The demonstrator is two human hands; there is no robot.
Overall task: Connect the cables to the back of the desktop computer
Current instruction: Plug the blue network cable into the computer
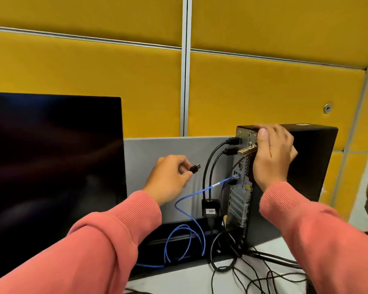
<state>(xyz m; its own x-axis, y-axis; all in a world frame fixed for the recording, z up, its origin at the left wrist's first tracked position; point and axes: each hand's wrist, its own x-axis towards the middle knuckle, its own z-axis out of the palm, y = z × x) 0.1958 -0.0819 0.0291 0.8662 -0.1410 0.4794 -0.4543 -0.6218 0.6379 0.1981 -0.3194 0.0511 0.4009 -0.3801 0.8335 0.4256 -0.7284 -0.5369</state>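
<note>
Computer (306, 166) top rear edge is gripped by right hand (272, 153) | USB plug (46, 167) is pinched by left hand (168, 179), left of computer | blue cable (200, 190) is plugged into computer back

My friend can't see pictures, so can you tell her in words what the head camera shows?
A person's left hand pinches a black USB plug in the air, left of a black desktop computer, while the right hand grips the computer's top back edge. A blue cable and two black cables are already plugged in; a dark monitor stands to the left.
</note>
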